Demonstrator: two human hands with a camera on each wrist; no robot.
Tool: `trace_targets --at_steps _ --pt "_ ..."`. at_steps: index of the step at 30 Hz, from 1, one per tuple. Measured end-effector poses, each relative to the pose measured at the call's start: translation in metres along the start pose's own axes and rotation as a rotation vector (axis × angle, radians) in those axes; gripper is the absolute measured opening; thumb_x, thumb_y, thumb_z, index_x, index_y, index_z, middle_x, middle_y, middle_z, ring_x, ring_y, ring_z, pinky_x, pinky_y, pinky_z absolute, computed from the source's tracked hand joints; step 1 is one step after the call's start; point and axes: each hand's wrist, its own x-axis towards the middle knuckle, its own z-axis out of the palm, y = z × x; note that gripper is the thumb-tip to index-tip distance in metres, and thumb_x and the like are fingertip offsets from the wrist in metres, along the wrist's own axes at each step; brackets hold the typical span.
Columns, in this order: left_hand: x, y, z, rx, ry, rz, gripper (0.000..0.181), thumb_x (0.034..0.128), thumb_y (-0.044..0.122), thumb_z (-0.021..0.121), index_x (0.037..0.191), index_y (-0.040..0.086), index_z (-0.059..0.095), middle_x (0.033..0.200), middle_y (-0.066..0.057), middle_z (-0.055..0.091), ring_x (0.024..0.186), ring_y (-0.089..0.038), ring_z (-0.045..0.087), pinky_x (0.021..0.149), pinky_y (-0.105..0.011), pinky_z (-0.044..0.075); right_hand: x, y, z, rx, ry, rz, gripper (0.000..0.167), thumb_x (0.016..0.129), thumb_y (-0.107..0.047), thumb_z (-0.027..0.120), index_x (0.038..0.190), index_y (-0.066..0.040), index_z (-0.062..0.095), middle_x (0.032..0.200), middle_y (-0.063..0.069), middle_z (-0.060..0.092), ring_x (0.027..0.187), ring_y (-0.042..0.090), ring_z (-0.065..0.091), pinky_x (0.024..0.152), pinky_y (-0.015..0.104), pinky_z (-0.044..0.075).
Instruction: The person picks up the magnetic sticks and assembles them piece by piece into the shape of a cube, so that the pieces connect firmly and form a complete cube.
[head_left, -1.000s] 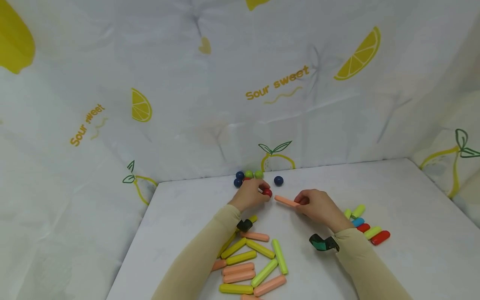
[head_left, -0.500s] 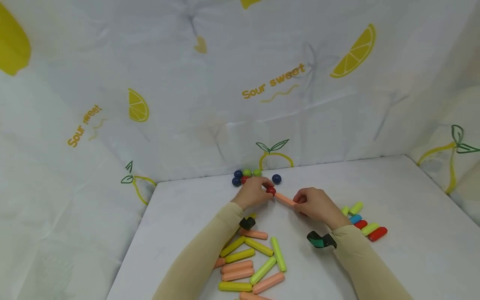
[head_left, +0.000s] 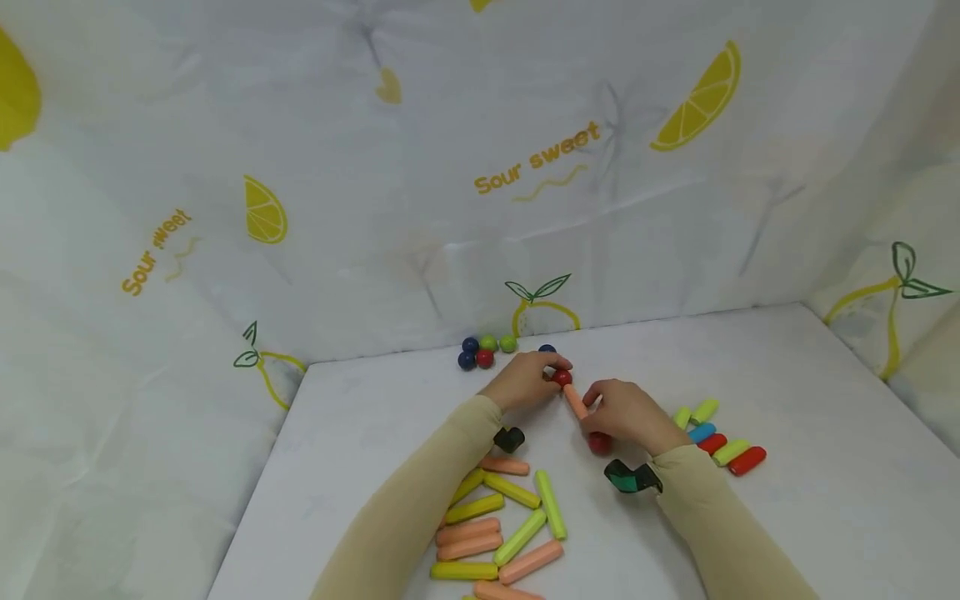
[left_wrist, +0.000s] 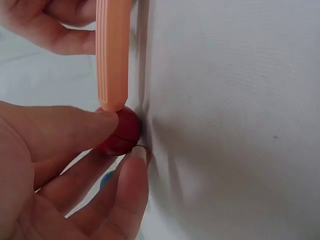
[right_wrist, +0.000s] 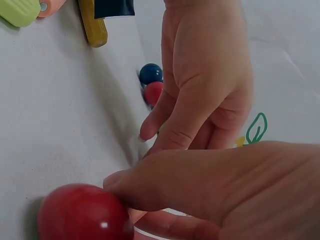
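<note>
My left hand (head_left: 525,381) pinches a red ball (head_left: 562,378) between thumb and fingertips; the left wrist view shows the ball (left_wrist: 125,131) against the end of a ridged peach stick (left_wrist: 113,55). In the head view my right hand (head_left: 628,414) grips the peach stick (head_left: 576,402) near its lower end. A second red ball (head_left: 599,443) lies at that end, just under the right fingers. Close up in the right wrist view, this red ball (right_wrist: 85,214) is beside the thumb of my right hand (right_wrist: 200,187); whether it touches the stick is hidden.
Blue, green and red balls (head_left: 485,358) cluster at the table's back edge, with another blue ball (head_left: 547,350) partly behind my left hand. Yellow, peach and lime sticks (head_left: 519,537) lie at the front. Short red, blue and lime pieces (head_left: 747,461) sit right of my right wrist.
Both hands have shifted slightly relative to the table; the left moved right with its red ball, which now meets the stick. The stick has turned steeper, and a second red ball has come into view.
</note>
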Motion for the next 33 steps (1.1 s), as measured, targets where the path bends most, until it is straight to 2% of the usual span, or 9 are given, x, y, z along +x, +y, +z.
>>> trace_targets --at_steps 4,6,9,13,16,18,23,29,33 --pt "-0.016 -0.006 -0.004 -0.007 -0.009 -0.013 0.043 0.1033 0.02 0.072 0.146 0.022 0.067 0.143 0.0 0.071 0.115 -0.011 0.071 0.1 -0.027 0.058 0.0 -0.002 0.004 0.008 -0.014 0.032 0.045 0.09 -0.026 0.081 0.124 0.0 0.069 0.096 0.01 0.07 0.089 0.025 0.063 0.071 0.033 0.054" --pt "-0.034 -0.013 -0.013 0.003 0.005 -0.021 0.042 0.1034 0.022 0.072 0.145 0.019 0.067 0.142 -0.001 0.072 0.113 -0.011 0.07 0.1 -0.028 0.058 0.002 -0.006 0.004 0.01 -0.025 0.043 0.047 0.091 -0.029 0.081 0.126 0.0 0.069 0.096 0.011 0.07 0.091 0.026 0.063 0.071 0.033 0.055" --pt "-0.065 -0.022 -0.024 0.017 -0.01 -0.025 0.034 0.1031 0.021 0.074 0.136 0.016 0.073 0.125 0.001 0.077 0.104 -0.01 0.069 0.094 -0.027 0.059 0.005 -0.006 0.004 0.011 -0.033 0.047 0.048 0.093 -0.032 0.079 0.127 0.0 0.069 0.098 0.011 0.069 0.094 0.027 0.062 0.073 0.033 0.054" --pt "-0.101 -0.026 -0.028 0.058 -0.128 -0.008 0.021 0.101 0.022 0.077 0.122 0.018 0.08 0.102 0.01 0.075 0.091 -0.005 0.064 0.086 -0.022 0.056 0.008 0.0 0.003 0.007 -0.024 0.031 0.046 0.095 -0.033 0.076 0.127 0.0 0.07 0.101 0.012 0.069 0.096 0.028 0.061 0.073 0.032 0.053" --pt "-0.117 -0.026 -0.026 0.121 -0.211 0.025 0.021 0.1 0.029 0.079 0.118 0.02 0.081 0.097 0.014 0.072 0.088 -0.003 0.061 0.084 -0.019 0.054 0.011 0.003 0.001 -0.003 -0.019 0.024 0.044 0.096 -0.032 0.075 0.126 0.001 0.07 0.1 0.013 0.067 0.095 0.028 0.06 0.072 0.031 0.052" --pt "-0.123 -0.024 -0.025 0.16 -0.233 0.037 0.023 0.0993 0.033 0.08 0.117 0.02 0.081 0.097 0.014 0.072 0.087 -0.003 0.06 0.083 -0.018 0.053 0.012 0.003 0.001 -0.001 -0.023 0.022 0.044 0.096 -0.031 0.074 0.126 0.001 0.07 0.101 0.014 0.067 0.096 0.029 0.06 0.072 0.032 0.052" --pt "-0.127 -0.019 -0.021 0.236 -0.255 0.038 0.021 0.0991 0.034 0.081 0.113 0.019 0.082 0.096 0.013 0.074 0.085 -0.002 0.061 0.082 -0.018 0.054 0.012 0.007 0.003 0.028 -0.031 0.034 0.046 0.096 -0.032 0.075 0.127 0.001 0.07 0.105 0.014 0.067 0.099 0.029 0.06 0.074 0.032 0.054" --pt "-0.125 -0.016 -0.018 0.265 -0.23 0.063 0.017 0.0997 0.037 0.08 0.104 0.021 0.083 0.09 0.015 0.074 0.079 -0.001 0.061 0.077 -0.017 0.053 0.011 0.008 0.0 0.035 -0.025 0.014 0.044 0.097 -0.031 0.074 0.126 0.001 0.07 0.1 0.013 0.067 0.095 0.027 0.06 0.073 0.031 0.052" --pt "-0.118 -0.011 -0.018 0.271 -0.199 0.088 0.019 0.1016 0.04 0.076 0.1 0.022 0.082 0.085 0.016 0.07 0.077 -0.003 0.059 0.073 -0.018 0.051 0.009 0.006 -0.003 0.029 -0.027 0.014 0.045 0.097 -0.033 0.075 0.128 0.001 0.07 0.104 0.014 0.068 0.097 0.028 0.06 0.074 0.033 0.052"
